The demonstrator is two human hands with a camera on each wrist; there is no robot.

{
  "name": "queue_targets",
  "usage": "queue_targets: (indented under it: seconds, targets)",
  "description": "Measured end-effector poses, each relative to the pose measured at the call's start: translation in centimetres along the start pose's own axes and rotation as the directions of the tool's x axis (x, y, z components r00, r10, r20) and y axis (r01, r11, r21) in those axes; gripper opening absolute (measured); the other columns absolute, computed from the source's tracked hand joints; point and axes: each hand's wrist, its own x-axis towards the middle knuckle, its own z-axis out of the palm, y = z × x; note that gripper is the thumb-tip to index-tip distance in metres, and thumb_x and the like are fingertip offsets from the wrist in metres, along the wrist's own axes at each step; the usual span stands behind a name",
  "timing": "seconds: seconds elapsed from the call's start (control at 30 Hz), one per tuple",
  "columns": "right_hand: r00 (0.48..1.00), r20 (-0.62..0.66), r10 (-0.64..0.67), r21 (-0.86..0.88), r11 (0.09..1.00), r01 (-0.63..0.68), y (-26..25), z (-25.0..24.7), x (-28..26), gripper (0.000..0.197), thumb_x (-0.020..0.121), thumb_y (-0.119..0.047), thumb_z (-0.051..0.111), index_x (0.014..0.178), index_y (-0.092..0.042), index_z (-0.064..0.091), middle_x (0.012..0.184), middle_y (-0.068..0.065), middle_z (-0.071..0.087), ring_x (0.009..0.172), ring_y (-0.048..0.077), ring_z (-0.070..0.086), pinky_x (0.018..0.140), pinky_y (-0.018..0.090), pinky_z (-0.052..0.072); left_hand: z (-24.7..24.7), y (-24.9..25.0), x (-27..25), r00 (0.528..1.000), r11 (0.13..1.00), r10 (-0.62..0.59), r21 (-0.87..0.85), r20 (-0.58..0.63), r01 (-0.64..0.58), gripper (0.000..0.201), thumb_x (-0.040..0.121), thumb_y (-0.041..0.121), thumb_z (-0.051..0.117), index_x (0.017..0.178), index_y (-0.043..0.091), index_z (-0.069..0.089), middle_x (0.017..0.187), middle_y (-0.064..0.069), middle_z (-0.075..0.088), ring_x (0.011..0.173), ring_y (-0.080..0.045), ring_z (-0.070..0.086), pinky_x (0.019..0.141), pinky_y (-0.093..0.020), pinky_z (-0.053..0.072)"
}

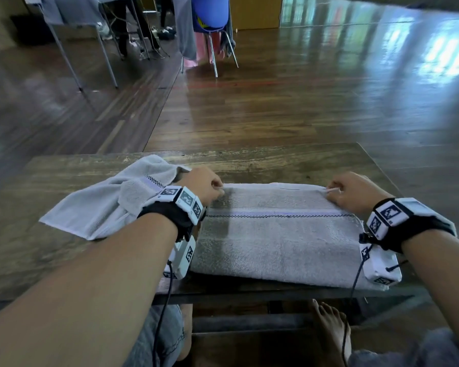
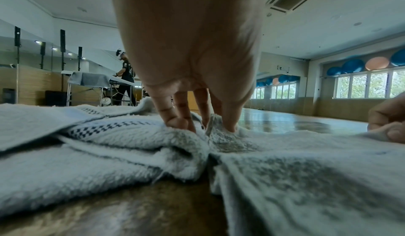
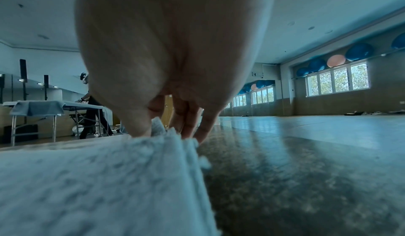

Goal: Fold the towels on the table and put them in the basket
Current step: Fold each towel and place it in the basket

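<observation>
Both hands pinch the far corners of one grey towel (image 1: 278, 242), which lies flat, already doubled, on the wooden table (image 1: 289, 160); the left hand (image 1: 203, 185) nips its far left corner between thumb and fingers (image 2: 175, 118), and the right hand (image 1: 351, 190) nips the far right corner the same way, a white tuft of hem showing between its fingertips (image 3: 140, 127).

Going left to right, the risks look like these; a second, crumpled towel (image 1: 104, 205) lies just beside the left hand, its edge touching or tucked near that corner, so a pull towards the person could drag it along or catch it into the fold; each pinch may hold only the top layer, so the layers could slide apart and leave a skewed fold; uneven lifting of the two corners would set the checked stripe (image 1: 276, 215) crooked; the near edge sits at the table's lip, so a tug could slide the towel off.

No basket shows in any view.
</observation>
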Motion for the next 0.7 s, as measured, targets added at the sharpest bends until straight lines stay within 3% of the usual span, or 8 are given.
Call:
queue_targets:
  seconds: [0.13, 0.3, 0.4, 0.47, 0.53, 0.57, 0.63, 0.7]
  targets:
    - [1.0, -0.009, 0.017, 0.059, 0.998, -0.016, 0.3, 0.0, 0.1, 0.019, 0.09, -0.028, 0.071, 0.072, -0.021, 0.067, 0.075, 0.002, 0.069, 0.071, 0.011, 0.061, 0.056, 0.023, 0.039, 0.6, 0.1, 0.0, 0.999, 1.0, 0.016, 0.027, 0.035, -0.016, 0.016, 0.093, 0.027, 0.065, 0.099, 0.014, 0.072, 0.101, -0.003, 0.072, 0.088, -0.019, 0.065, 0.077, -0.032, 0.052]
    - [0.998, 0.03, -0.049, 0.206, 0.978, 0.042, -0.3, -0.3, -0.1, 0.012, 0.085, -0.023, 0.077, 0.081, -0.013, 0.073, 0.085, 0.012, 0.074, 0.08, 0.024, 0.066, 0.077, 0.038, 0.053, 0.5, 0.6, 0.2, 0.999, 1.0, 0.006, -0.025, 0.047, -0.005, 0.014, 0.089, 0.024, 0.072, 0.094, 0.011, 0.075, 0.096, -0.005, 0.073, 0.085, -0.018, 0.064, 0.068, -0.026, 0.047]
    - [0.977, 0.109, -0.181, 0.274, 0.951, 0.145, -1.1, -1.1, -0.9, 0.009, 0.086, -0.021, 0.078, 0.086, -0.012, 0.075, 0.081, 0.008, 0.074, 0.071, 0.014, 0.061, 0.066, 0.023, 0.049, 0.2, 1.1, -0.1, 0.999, 0.996, 0.026, -0.084, 0.044, -0.022, 0.022, 0.088, 0.027, 0.073, 0.087, 0.005, 0.077, 0.087, -0.008, 0.075, 0.077, -0.018, 0.065, 0.069, -0.031, 0.054]
    - [0.966, 0.092, -0.243, 0.288, 0.935, 0.208, -1.8, -1.5, -1.5, 0.011, 0.087, -0.021, 0.076, 0.088, -0.01, 0.076, 0.072, -0.003, 0.071, 0.06, 0.001, 0.056, 0.056, 0.009, 0.041, -0.3, 1.4, -0.2, 0.999, 0.993, 0.034, -0.112, -0.01, -0.034, 0.022, 0.087, 0.026, 0.07, 0.084, 0.005, 0.077, 0.085, -0.008, 0.075, 0.074, -0.018, 0.064, 0.072, -0.032, 0.055]
    - [0.965, 0.01, -0.264, 0.296, 0.922, 0.249, -2.4, -2.1, -1.9, 0.012, 0.088, -0.019, 0.075, 0.088, -0.007, 0.075, 0.067, -0.012, 0.066, 0.057, -0.008, 0.054, 0.057, 0.008, 0.038, -1.0, 1.5, 0.0, 0.997, 0.991, -0.01, -0.133, -0.079, -0.001, 0.024, 0.087, 0.025, 0.067, 0.081, 0.004, 0.076, 0.082, -0.009, 0.074, 0.074, -0.021, 0.065, 0.073, -0.036, 0.057]
    - [0.964, -0.035, -0.263, 0.283, 0.923, 0.262, -2.7, -2.5, -2.1, 0.013, 0.088, -0.019, 0.075, 0.088, -0.007, 0.075, 0.073, -0.013, 0.066, 0.063, -0.009, 0.055, 0.062, 0.01, 0.036, -1.3, 1.6, 0.0, 0.993, 0.991, -0.042, -0.131, -0.111, 0.027, 0.025, 0.087, 0.025, 0.066, 0.079, 0.003, 0.075, 0.079, -0.01, 0.073, 0.073, -0.022, 0.065, 0.072, -0.037, 0.056]
    - [0.958, -0.098, -0.269, 0.231, 0.93, 0.285, -3.4, -3.3, -2.6, 0.014, 0.086, -0.022, 0.077, 0.086, -0.009, 0.075, 0.085, -0.005, 0.065, 0.076, -0.003, 0.056, 0.068, 0.015, 0.035, -1.6, 2.1, -0.1, 0.982, 0.994, -0.076, -0.092, -0.172, 0.061, 0.026, 0.087, 0.026, 0.063, 0.077, 0.004, 0.073, 0.077, -0.007, 0.071, 0.077, -0.023, 0.067, 0.071, -0.036, 0.055]
    - [0.944, -0.12, -0.307, 0.175, 0.93, 0.324, -4.4, -4.0, -3.4, 0.014, 0.084, -0.023, 0.078, 0.081, -0.01, 0.074, 0.087, 0.001, 0.064, 0.077, 0.008, 0.055, 0.067, 0.02, 0.037, -1.8, 3.3, -0.4, 0.969, 0.995, -0.023, -0.104, -0.248, -0.003, 0.021, 0.09, 0.029, 0.063, 0.081, 0.012, 0.07, 0.081, -0.001, 0.066, 0.083, -0.02, 0.065, 0.072, -0.031, 0.049]
